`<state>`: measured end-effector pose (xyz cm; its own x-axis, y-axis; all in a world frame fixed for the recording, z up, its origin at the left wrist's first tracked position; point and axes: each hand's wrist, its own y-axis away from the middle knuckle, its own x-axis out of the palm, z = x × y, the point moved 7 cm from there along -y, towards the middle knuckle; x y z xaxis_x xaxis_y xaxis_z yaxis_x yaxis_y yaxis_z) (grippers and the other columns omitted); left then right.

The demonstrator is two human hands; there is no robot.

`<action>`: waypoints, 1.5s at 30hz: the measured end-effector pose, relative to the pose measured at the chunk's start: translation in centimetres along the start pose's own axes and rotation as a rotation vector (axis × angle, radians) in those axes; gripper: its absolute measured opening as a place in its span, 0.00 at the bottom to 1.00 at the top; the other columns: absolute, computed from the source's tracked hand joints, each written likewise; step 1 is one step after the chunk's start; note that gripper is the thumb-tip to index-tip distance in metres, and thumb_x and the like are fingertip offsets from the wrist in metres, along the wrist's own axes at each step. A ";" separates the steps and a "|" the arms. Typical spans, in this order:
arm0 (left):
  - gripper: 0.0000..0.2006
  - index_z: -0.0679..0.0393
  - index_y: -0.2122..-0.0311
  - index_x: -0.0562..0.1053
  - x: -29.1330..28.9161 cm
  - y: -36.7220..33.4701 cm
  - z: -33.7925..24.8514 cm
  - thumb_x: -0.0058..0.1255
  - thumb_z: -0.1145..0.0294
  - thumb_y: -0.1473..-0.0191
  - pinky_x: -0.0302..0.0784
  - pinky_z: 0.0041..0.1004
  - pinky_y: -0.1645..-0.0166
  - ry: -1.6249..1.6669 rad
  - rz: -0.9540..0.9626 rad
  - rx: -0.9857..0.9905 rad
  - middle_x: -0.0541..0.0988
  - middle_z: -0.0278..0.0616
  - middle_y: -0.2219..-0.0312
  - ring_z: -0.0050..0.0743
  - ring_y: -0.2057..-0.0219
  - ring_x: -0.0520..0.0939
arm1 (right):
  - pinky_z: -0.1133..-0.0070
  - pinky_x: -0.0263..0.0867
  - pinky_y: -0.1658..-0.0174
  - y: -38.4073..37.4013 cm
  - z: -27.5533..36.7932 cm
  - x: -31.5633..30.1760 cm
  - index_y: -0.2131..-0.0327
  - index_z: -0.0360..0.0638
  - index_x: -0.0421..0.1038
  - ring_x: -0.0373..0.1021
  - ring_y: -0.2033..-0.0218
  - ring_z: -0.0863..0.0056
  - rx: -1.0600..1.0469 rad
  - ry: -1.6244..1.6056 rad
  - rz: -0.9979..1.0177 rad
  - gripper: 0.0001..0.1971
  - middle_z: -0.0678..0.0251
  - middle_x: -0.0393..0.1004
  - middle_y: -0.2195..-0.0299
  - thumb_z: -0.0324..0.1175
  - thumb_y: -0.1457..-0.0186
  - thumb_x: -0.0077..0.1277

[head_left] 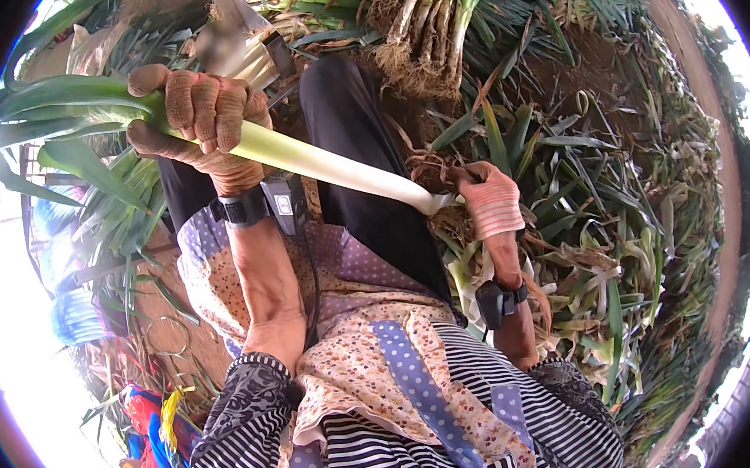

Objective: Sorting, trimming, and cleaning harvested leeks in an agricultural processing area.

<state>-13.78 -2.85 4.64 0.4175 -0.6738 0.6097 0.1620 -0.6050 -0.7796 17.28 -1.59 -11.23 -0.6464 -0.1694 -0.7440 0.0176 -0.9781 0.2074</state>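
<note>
A long leek (336, 166) lies slantwise across my lap, its green leaves fanning out to the left and its white stem running to the right. My left hand (200, 117), in a brown-stained glove, is closed around the stem where green turns pale. At the leek's white base, my right hand (489, 198) in a striped, pinkish glove has its fingers curled in on the brown roots (450, 222). The fingertips of that hand are partly hidden. Dark trousers (364, 146) show beneath the stem.
A bunch of leeks (424, 29) with dirty roots lies ahead of my knees. Cut leaves and peelings (591, 249) cover the ground on the right. More leeks (252, 60) lie beyond my left hand. A colourful bag (161, 432) sits at the lower left.
</note>
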 end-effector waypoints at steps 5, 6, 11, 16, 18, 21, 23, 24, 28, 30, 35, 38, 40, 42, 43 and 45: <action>0.17 0.54 0.56 0.70 -1.5 -0.2 -1.7 0.46 0.56 0.48 0.74 0.23 0.78 0.004 -0.091 -0.013 0.63 0.26 0.87 0.14 0.91 0.65 | 0.70 0.67 0.69 1.2 -2.6 0.6 0.74 0.47 0.74 0.72 0.72 0.60 -0.118 0.415 -0.062 0.11 0.59 0.74 0.77 0.41 0.61 0.56; 0.16 0.57 0.58 0.70 -1.2 -0.3 -2.0 0.44 0.59 0.48 0.72 0.19 0.83 -0.054 -0.130 0.033 0.62 0.27 0.89 0.14 0.91 0.64 | 0.67 0.66 0.72 2.1 -3.0 1.7 0.76 0.48 0.71 0.72 0.75 0.59 -0.290 0.410 -0.142 0.07 0.60 0.74 0.78 0.37 0.60 0.54; 0.16 0.52 0.75 0.70 -3.4 0.6 -3.6 0.47 0.49 0.52 0.69 0.23 0.77 0.018 -0.325 -0.015 0.64 0.26 0.90 0.15 0.91 0.64 | 0.67 0.67 0.64 3.7 -11.6 4.1 0.68 0.45 0.71 0.71 0.67 0.59 0.028 0.608 0.227 0.21 0.59 0.74 0.69 0.48 0.63 0.60; 0.17 0.49 0.78 0.67 -2.8 1.0 -4.4 0.49 0.47 0.55 0.65 0.28 0.70 -0.153 -0.259 -0.093 0.63 0.26 0.90 0.19 0.88 0.65 | 0.75 0.66 0.58 2.5 -9.2 -1.2 0.55 0.47 0.69 0.70 0.61 0.66 0.003 -0.011 -0.097 0.23 0.60 0.71 0.61 0.41 0.56 0.59; 0.16 0.49 0.77 0.68 -2.9 1.1 -4.9 0.49 0.47 0.55 0.65 0.28 0.71 -0.203 -0.233 -0.086 0.63 0.26 0.89 0.18 0.88 0.64 | 0.76 0.66 0.57 2.9 -1.7 -4.0 0.53 0.43 0.67 0.71 0.60 0.67 -0.219 -0.250 -0.135 0.26 0.58 0.70 0.61 0.40 0.56 0.60; 0.16 0.49 0.76 0.69 -3.4 1.4 -5.0 0.50 0.47 0.55 0.65 0.29 0.73 -0.148 -0.277 -0.063 0.62 0.25 0.90 0.18 0.89 0.63 | 0.75 0.67 0.58 3.5 6.3 -4.4 0.55 0.43 0.69 0.71 0.61 0.62 -0.661 -0.066 -0.167 0.26 0.57 0.71 0.60 0.41 0.58 0.62; 0.16 0.51 0.68 0.71 -3.5 1.4 -5.6 0.50 0.49 0.53 0.65 0.29 0.76 -0.246 -0.250 -0.029 0.61 0.25 0.89 0.17 0.89 0.62 | 0.74 0.68 0.62 3.1 9.2 -2.3 0.57 0.44 0.69 0.71 0.62 0.62 -0.724 0.124 -0.006 0.22 0.56 0.73 0.63 0.39 0.56 0.59; 0.17 0.53 0.63 0.70 -3.1 1.4 -5.8 0.49 0.51 0.50 0.66 0.29 0.79 -0.241 -0.304 0.040 0.62 0.26 0.88 0.17 0.90 0.62 | 0.74 0.68 0.62 2.5 8.7 -1.6 0.57 0.44 0.69 0.71 0.62 0.62 -0.737 0.125 -0.002 0.22 0.56 0.73 0.63 0.39 0.56 0.59; 0.15 0.56 0.62 0.68 -1.6 0.6 -4.9 0.47 0.56 0.48 0.64 0.23 0.83 -0.340 -0.269 0.088 0.63 0.28 0.86 0.16 0.88 0.64 | 0.72 0.67 0.66 1.5 5.6 1.8 0.63 0.44 0.71 0.71 0.69 0.60 -0.576 -0.020 0.195 0.12 0.57 0.73 0.71 0.33 0.53 0.54; 0.16 0.57 0.61 0.70 -2.8 0.9 -5.3 0.47 0.56 0.48 0.63 0.22 0.81 -0.314 -0.318 0.049 0.64 0.28 0.85 0.16 0.86 0.63 | 0.71 0.67 0.68 0.8 3.5 2.4 0.67 0.44 0.72 0.71 0.70 0.56 -0.359 -0.095 0.114 0.07 0.57 0.74 0.73 0.31 0.53 0.52; 0.18 0.60 0.61 0.71 -4.1 0.5 -4.8 0.49 0.56 0.49 0.58 0.22 0.80 -0.425 -0.497 0.063 0.64 0.30 0.83 0.17 0.84 0.61 | 0.69 0.66 0.62 -0.8 -10.3 3.3 0.63 0.58 0.73 0.71 0.65 0.60 0.141 0.392 0.185 0.11 0.61 0.75 0.69 0.43 0.50 0.49; 0.16 0.60 0.63 0.71 -4.2 1.4 -6.7 0.52 0.58 0.52 0.58 0.22 0.78 -0.485 -0.697 0.149 0.64 0.34 0.83 0.21 0.84 0.61 | 0.69 0.65 0.57 -1.2 -12.9 0.8 0.56 0.62 0.71 0.68 0.58 0.59 0.064 0.413 0.126 0.17 0.61 0.73 0.62 0.43 0.53 0.53; 0.15 0.59 0.65 0.71 -4.9 2.3 -7.1 0.52 0.59 0.52 0.58 0.22 0.78 -0.515 -0.809 0.194 0.64 0.34 0.83 0.21 0.84 0.62 | 0.68 0.64 0.54 -1.4 -9.3 -1.2 0.50 0.58 0.66 0.65 0.55 0.58 -0.079 0.466 0.072 0.26 0.58 0.69 0.56 0.41 0.56 0.57; 0.11 0.58 0.70 0.69 -5.5 3.2 -7.2 0.52 0.61 0.52 0.59 0.21 0.78 -0.547 -1.007 0.252 0.65 0.34 0.84 0.23 0.84 0.62 | 0.69 0.63 0.53 -1.2 -4.1 -2.7 0.50 0.55 0.65 0.65 0.55 0.58 -0.209 0.273 -0.029 0.29 0.57 0.69 0.57 0.41 0.58 0.59; 0.11 0.58 0.70 0.69 -5.3 3.1 -7.2 0.52 0.61 0.52 0.59 0.21 0.78 -0.551 -1.000 0.258 0.65 0.34 0.84 0.23 0.84 0.62 | 0.70 0.62 0.52 -0.5 -1.0 -3.7 0.49 0.51 0.64 0.65 0.55 0.59 -0.331 0.071 -0.123 0.31 0.56 0.69 0.58 0.41 0.60 0.61; 0.11 0.57 0.72 0.68 -5.4 3.7 -7.5 0.53 0.62 0.52 0.59 0.21 0.77 -0.584 -1.096 0.245 0.64 0.33 0.85 0.23 0.84 0.62 | 0.69 0.60 0.50 1.3 5.5 -3.9 0.49 0.45 0.63 0.64 0.55 0.60 -0.542 0.093 -0.125 0.36 0.56 0.69 0.58 0.43 0.64 0.63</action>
<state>-22.11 -4.62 -0.42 0.2809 0.4549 0.8451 0.8066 -0.5891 0.0490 15.65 -1.57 -4.57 -0.5990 -0.0340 -0.8000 0.3505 -0.9094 -0.2238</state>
